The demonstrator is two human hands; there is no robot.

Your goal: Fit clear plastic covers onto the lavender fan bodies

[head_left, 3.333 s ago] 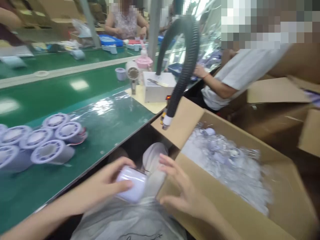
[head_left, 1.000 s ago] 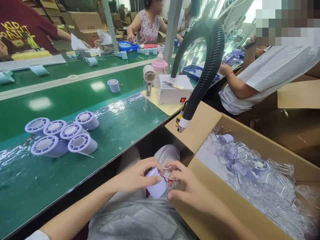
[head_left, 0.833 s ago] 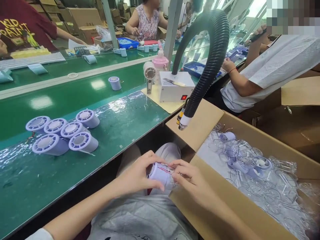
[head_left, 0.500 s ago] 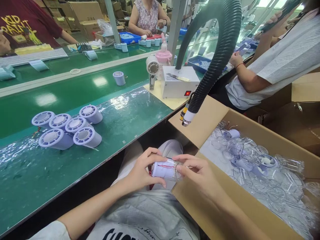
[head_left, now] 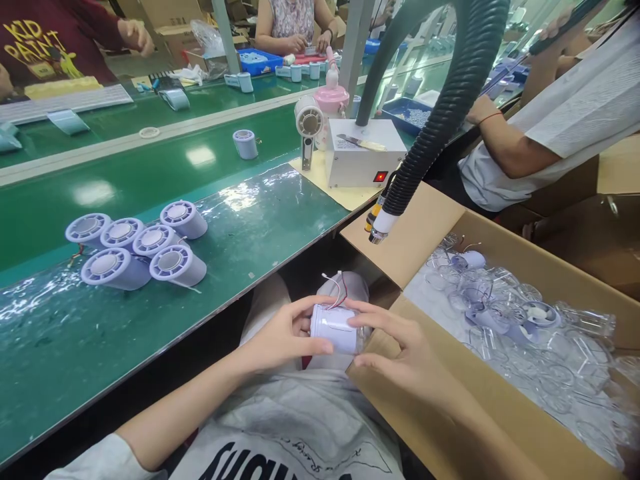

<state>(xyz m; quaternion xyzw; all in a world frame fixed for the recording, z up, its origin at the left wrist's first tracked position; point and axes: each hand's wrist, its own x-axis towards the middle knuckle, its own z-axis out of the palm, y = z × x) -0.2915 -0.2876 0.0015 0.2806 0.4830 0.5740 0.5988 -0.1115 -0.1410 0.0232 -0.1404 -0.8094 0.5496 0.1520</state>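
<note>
Above my lap, both hands hold a lavender cylindrical housing [head_left: 334, 328] lying on its side, with a clear plastic piece [head_left: 364, 337] at its right end. My left hand [head_left: 295, 330] is closed around the left end, thumb in front and fingers behind. My right hand [head_left: 393, 333] grips the right end, fingers on top and thumb below. Thin red and white wires [head_left: 342, 288] stick up from the housing's far side, their white connectors in the air. Several similar lavender housings [head_left: 116, 268] stand grouped on the green bench to the left.
A cardboard box [head_left: 445, 387] of clear plastic parts [head_left: 545, 353] stands at my right. A black flexible hose [head_left: 425, 147] hangs over its flap from a white machine [head_left: 367, 160]. A handheld fan [head_left: 307, 127] stands beside that machine. Co-workers sit across and to the right.
The housing has turned in my hands: the red wire that lay along its front now rises from the far side with the connectors showing. My right thumb has moved lower. The view has shifted slightly.
</note>
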